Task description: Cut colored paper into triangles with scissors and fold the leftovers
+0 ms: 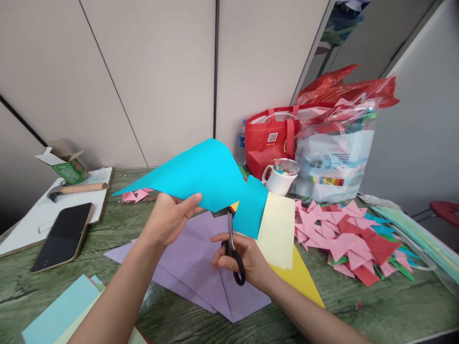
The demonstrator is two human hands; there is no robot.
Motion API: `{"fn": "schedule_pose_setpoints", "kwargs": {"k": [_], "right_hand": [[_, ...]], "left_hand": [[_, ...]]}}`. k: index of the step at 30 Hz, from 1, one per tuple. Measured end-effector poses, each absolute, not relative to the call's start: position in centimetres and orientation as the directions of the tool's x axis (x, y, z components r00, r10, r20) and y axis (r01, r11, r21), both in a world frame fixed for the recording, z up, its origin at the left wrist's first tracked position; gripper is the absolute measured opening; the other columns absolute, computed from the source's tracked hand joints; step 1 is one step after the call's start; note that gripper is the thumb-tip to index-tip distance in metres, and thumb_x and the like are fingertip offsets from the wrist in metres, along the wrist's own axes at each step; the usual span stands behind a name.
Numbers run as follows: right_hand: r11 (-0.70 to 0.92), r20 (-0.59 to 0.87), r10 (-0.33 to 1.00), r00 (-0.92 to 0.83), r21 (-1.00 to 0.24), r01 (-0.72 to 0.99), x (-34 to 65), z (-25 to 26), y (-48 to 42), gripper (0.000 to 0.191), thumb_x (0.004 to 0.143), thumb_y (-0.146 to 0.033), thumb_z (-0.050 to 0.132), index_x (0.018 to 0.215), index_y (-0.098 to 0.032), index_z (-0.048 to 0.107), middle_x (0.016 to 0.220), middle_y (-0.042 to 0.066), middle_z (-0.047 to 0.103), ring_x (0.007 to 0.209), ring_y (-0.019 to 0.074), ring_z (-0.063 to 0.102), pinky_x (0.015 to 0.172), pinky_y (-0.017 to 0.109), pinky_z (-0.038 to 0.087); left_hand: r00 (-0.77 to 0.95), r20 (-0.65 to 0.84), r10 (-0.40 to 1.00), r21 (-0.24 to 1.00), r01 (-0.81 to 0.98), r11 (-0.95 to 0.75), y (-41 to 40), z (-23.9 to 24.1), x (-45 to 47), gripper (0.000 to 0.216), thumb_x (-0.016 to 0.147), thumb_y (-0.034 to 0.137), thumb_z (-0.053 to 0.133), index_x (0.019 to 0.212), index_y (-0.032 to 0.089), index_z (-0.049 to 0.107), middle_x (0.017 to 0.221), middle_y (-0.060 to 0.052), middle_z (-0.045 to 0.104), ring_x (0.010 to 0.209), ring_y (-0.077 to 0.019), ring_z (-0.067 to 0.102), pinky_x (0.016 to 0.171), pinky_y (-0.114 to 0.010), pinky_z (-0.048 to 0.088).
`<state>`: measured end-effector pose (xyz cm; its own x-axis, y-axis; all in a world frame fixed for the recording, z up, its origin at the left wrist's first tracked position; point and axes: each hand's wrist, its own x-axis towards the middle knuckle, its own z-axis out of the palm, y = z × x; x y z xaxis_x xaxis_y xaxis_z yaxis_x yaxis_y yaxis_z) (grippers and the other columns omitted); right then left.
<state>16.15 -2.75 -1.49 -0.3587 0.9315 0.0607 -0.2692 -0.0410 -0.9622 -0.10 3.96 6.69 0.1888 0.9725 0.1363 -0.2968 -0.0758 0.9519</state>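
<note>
A large bright blue sheet of paper [201,174] is pinched along its lower edge by my left hand [172,215], thumb on the near face. The sheet is raised above the table and curves to a point at the left. My right hand [244,258] grips black-handled scissors [234,255], with fingers at the loops and the blades pointing up. The blade tips are close to the blue paper's lower right part; I cannot tell whether they touch. Below both hands lie purple sheets [193,258]. Another blue piece [251,205] overlaps a cream sheet [277,231] beside the scissors.
Cut pink and red pieces [344,234] are heaped at the right. Behind stand a white mug [281,179], a red bag [267,138] and a clear plastic bag [333,167]. At the left are a phone [62,236], a wooden-handled tool [82,188] and an opened box [68,167].
</note>
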Motion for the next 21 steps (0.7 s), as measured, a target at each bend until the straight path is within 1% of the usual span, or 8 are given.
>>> {"fn": "schedule_pose_setpoints", "kwargs": {"k": [2, 5, 7, 9, 12, 15, 17, 21], "right_hand": [[-0.088, 0.025, 0.918, -0.395, -0.960, -0.266, 16.2, -1.6, -2.9, 0.040, 0.066, -0.032, 0.077, 0.098, -0.019, 0.057, 0.070, 0.000, 0.066, 0.061, 0.0141, 0.057, 0.059, 0.027, 0.041], [-0.130, -0.003, 0.910, -0.414, -0.951, -0.280, 16.2, -1.6, -3.0, 0.037, 0.065, -0.031, 0.078, 0.091, -0.021, 0.054, 0.071, -0.001, 0.064, 0.063, 0.0134, 0.055, 0.060, 0.026, 0.039], [-0.131, -0.005, 0.915, -0.403, -0.949, -0.285, 16.3, -1.6, -3.0, 0.034, 0.065, -0.033, 0.078, 0.087, -0.020, 0.056, 0.071, 0.000, 0.064, 0.064, 0.0138, 0.054, 0.061, 0.026, 0.040], [-0.143, -0.017, 0.918, -0.397, -0.947, -0.288, 16.4, -1.5, -3.1, 0.033, 0.065, -0.036, 0.077, 0.087, -0.020, 0.058, 0.071, 0.000, 0.063, 0.063, 0.0140, 0.054, 0.061, 0.027, 0.040], [-0.179, -0.048, 0.914, -0.402, -0.939, -0.293, 16.7, -1.5, -3.2, 0.037, 0.063, -0.037, 0.078, 0.091, -0.020, 0.060, 0.070, -0.001, 0.061, 0.063, 0.0138, 0.053, 0.061, 0.027, 0.039], [-0.206, -0.073, 0.911, -0.406, -0.933, -0.295, 16.7, -1.3, -3.3, 0.040, 0.061, -0.038, 0.079, 0.091, -0.020, 0.060, 0.069, -0.001, 0.060, 0.062, 0.0136, 0.051, 0.060, 0.027, 0.038], [-0.213, -0.079, 0.911, -0.405, -0.930, -0.298, 16.7, -1.3, -3.4, 0.040, 0.060, -0.039, 0.079, 0.091, -0.020, 0.060, 0.068, -0.001, 0.058, 0.061, 0.0134, 0.050, 0.060, 0.027, 0.037], [-0.204, -0.071, 0.915, -0.397, -0.931, -0.303, 16.7, -1.2, -3.4, 0.039, 0.062, -0.039, 0.078, 0.091, -0.020, 0.060, 0.067, -0.002, 0.056, 0.061, 0.0129, 0.047, 0.058, 0.026, 0.035]], "left_hand": [[0.207, 0.103, 0.973, 0.957, -0.286, -0.041, 4.0, 6.3, 0.1, 0.019, 0.064, 0.020, 0.077, 0.079, 0.016, 0.065, 0.072, -0.003, 0.069, 0.073, -0.0212, 0.066, 0.066, -0.036, 0.057], [0.254, 0.068, 0.965, 0.957, -0.291, 0.009, 3.9, 5.8, 0.7, 0.027, 0.064, 0.020, 0.077, 0.088, 0.018, 0.066, 0.084, -0.003, 0.071, 0.078, -0.0213, 0.066, 0.067, -0.035, 0.056], [0.294, 0.049, 0.955, 0.958, -0.285, 0.039, 3.8, 5.6, 1.1, 0.028, 0.066, 0.020, 0.075, 0.093, 0.019, 0.065, 0.089, -0.003, 0.071, 0.079, -0.0198, 0.066, 0.066, -0.033, 0.056], [0.308, 0.026, 0.951, 0.961, -0.271, 0.062, 3.7, 5.4, 1.4, 0.024, 0.067, 0.019, 0.074, 0.090, 0.018, 0.066, 0.083, -0.003, 0.070, 0.072, -0.0174, 0.065, 0.063, -0.031, 0.055], [0.285, -0.008, 0.958, 0.963, -0.257, 0.085, 3.7, 4.9, 1.7, 0.016, 0.066, 0.018, 0.075, 0.078, 0.016, 0.066, 0.068, 0.000, 0.067, 0.062, -0.0147, 0.062, 0.059, -0.029, 0.055], [0.272, -0.036, 0.961, 0.964, -0.244, 0.105, 3.8, 4.7, 1.9, 0.017, 0.064, 0.018, 0.077, 0.077, 0.015, 0.067, 0.065, 0.001, 0.066, 0.059, -0.0141, 0.061, 0.057, -0.029, 0.054], [0.288, -0.039, 0.957, 0.966, -0.234, 0.110, 3.8, 4.7, 1.9, 0.022, 0.064, 0.019, 0.077, 0.084, 0.016, 0.067, 0.071, -0.001, 0.069, 0.063, -0.0159, 0.064, 0.059, -0.030, 0.055], [0.343, -0.001, 0.939, 0.968, -0.234, 0.087, 3.8, 4.7, 1.8, 0.036, 0.066, 0.022, 0.076, 0.101, 0.020, 0.065, 0.094, -0.005, 0.072, 0.078, -0.0209, 0.067, 0.065, -0.033, 0.056]]}}
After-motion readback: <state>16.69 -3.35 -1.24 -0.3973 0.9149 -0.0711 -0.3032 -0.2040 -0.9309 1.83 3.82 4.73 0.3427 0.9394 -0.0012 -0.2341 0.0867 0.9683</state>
